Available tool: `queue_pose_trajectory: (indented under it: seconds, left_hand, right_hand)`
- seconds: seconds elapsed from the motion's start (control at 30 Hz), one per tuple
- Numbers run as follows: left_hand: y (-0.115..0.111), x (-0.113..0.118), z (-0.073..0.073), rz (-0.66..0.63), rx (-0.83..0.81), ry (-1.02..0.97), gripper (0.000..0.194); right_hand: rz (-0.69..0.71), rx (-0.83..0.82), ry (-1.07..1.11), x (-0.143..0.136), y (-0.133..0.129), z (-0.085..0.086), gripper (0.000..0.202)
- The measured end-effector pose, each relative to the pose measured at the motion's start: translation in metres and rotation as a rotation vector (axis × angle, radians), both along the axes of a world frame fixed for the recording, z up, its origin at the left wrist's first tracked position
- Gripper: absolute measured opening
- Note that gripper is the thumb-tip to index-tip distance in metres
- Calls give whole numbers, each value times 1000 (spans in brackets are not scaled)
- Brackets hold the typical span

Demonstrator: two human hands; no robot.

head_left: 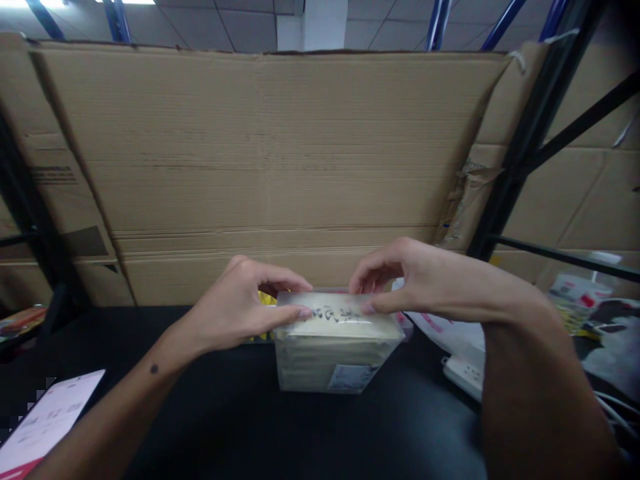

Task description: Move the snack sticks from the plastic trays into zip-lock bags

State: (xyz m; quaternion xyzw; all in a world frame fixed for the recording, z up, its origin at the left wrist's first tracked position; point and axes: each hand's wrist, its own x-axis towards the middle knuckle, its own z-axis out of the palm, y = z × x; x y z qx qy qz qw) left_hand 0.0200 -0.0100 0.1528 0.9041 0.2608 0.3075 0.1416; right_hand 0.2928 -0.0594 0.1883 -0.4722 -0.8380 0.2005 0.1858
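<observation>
The work in hand looks like handling the clear package (327, 360) from its top, where it stands on the black table (225, 433), in the middle. The left hand (243, 300) and right hand (403, 273) are each partly closed on it—thumbs on the marked top, fingers bent toward the far edge, their tips partly hidden. From this hold, the next move seems to call for even pressure on both sides—lest the package tilt.

Box (310, 360): glossy plastic. Tabletop (240, 413): smooth, matt. Backboard (270, 173): ribbed cardboard.
</observation>
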Motion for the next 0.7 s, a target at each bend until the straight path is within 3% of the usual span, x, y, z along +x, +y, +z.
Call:
queue_pose_trajectory:
  seconds: [0.17, 0.47, 0.7]
  left_hand:
    - [-1, 1, -2, 18, 28, -7, 26]
    - [0, 3, -3, 58, 73, -25, 25]
    - [1, 4, -6, 70, 19, -74, 27]
  right_hand:
    - [18, -39, 27, 4, 2, 1, 18]
    - [24, 44, -3, 1, 1, 0, 13]
    - [18, -16, 16, 9, 5, 0, 26]
